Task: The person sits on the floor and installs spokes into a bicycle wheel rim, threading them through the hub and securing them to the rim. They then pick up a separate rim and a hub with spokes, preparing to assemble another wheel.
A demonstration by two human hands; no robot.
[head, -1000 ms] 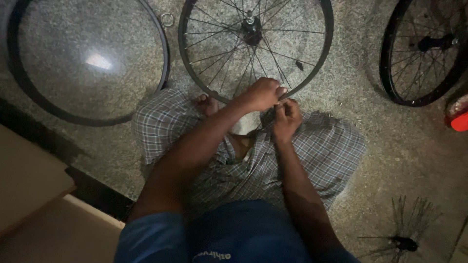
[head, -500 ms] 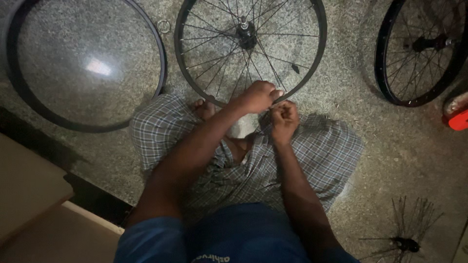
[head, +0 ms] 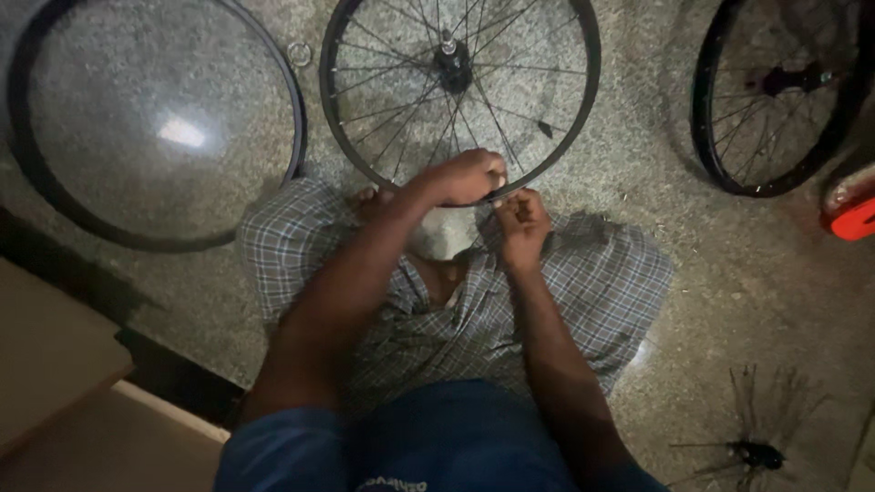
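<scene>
A black spoked bicycle wheel [head: 583, 100] lies flat on the speckled stone floor in front of my crossed legs, which are covered by a checked cloth. My left hand [head: 467, 177] rests on the near part of its rim, fingers curled over it. My right hand [head: 519, 217] is just below the rim, its fingertips pinched together at the rim's edge on something too small to make out. The hub [head: 452, 62] and spokes are in plain sight.
A bare black rim [head: 296, 137] lies at the left, with a small metal ring [head: 300, 53] beside it. Another spoked wheel [head: 729, 155] is at the right, next to a red object [head: 852, 219]. A hub with loose spokes [head: 752, 451] lies at lower right.
My hands stay at the wheel's near rim. The view has shifted slightly, so the wheel sits a little further left in view.
</scene>
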